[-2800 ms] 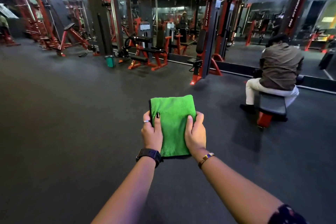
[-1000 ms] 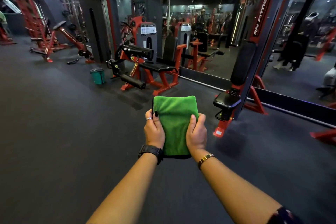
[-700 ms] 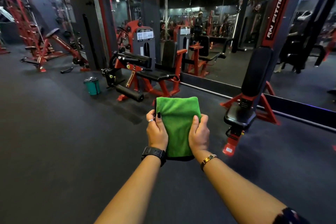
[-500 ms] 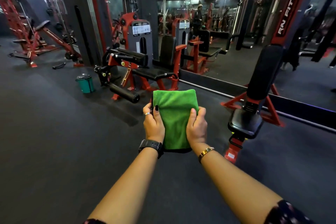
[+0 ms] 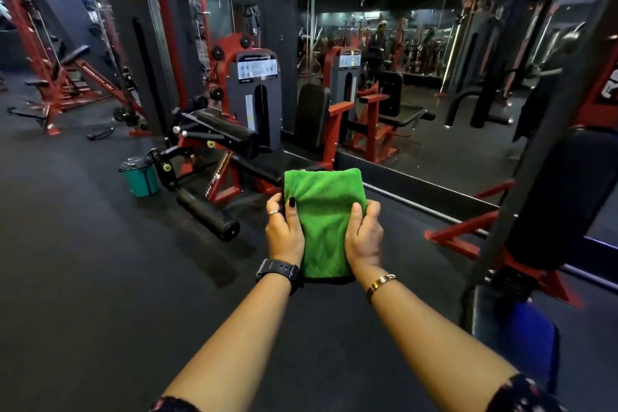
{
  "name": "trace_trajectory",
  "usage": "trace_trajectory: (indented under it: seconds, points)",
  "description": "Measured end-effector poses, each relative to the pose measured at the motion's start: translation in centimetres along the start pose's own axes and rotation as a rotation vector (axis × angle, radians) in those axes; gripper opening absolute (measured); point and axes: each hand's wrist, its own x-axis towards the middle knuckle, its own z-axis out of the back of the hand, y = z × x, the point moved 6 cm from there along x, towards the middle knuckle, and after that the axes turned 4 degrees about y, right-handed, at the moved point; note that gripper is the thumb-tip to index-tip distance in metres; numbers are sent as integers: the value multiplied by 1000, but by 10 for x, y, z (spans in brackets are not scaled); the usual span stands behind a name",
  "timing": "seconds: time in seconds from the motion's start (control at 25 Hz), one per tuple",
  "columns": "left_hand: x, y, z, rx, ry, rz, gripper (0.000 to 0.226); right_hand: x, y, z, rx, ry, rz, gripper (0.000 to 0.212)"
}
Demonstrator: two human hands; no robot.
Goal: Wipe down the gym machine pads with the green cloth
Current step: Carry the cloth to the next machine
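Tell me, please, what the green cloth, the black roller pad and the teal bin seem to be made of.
The green cloth looks like microfibre or terry: fuzzy, matt, softly folded. The black roller pad is probably foam under vinyl or rubber: smooth, faint sheen, flat end cap. The teal bin seems plastic, with moulded ribbed sides.

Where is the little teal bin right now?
In the head view, the teal bin stands on the dark floor left of centre, just left of the red leg machine and its black roller pad, farther left of the green cloth.
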Motion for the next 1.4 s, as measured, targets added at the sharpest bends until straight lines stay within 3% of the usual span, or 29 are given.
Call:
trace_trajectory:
  seconds: [0.2,0.36,0.64,0.72,0.96,1.12,1.4]
  points:
    - [110,49,-85,49,60,6,39,111,-58,-54,-16,-13,10,57]
    - [213,97,-149,41,11,17,34,217,-109,-116,-47,19,4,41]
    - [405,162,-261,17,1,-22,46,410,-176,-226,-88,39,-23,46]
    - [452,174,-289,22,-14,-12,41,459,-192,-249,-97,37,-11,43]
    - [557,221,-368,34,9,-44,42,574,-255,-310,-65,41,-27,35]
    - [635,261,-424,66,-37,-4,30,661,-301,-359,-70,98,-14,35]
    - [758,311,-501,114,-92,59,30,799,-359,-441,-48,211,-26,25]
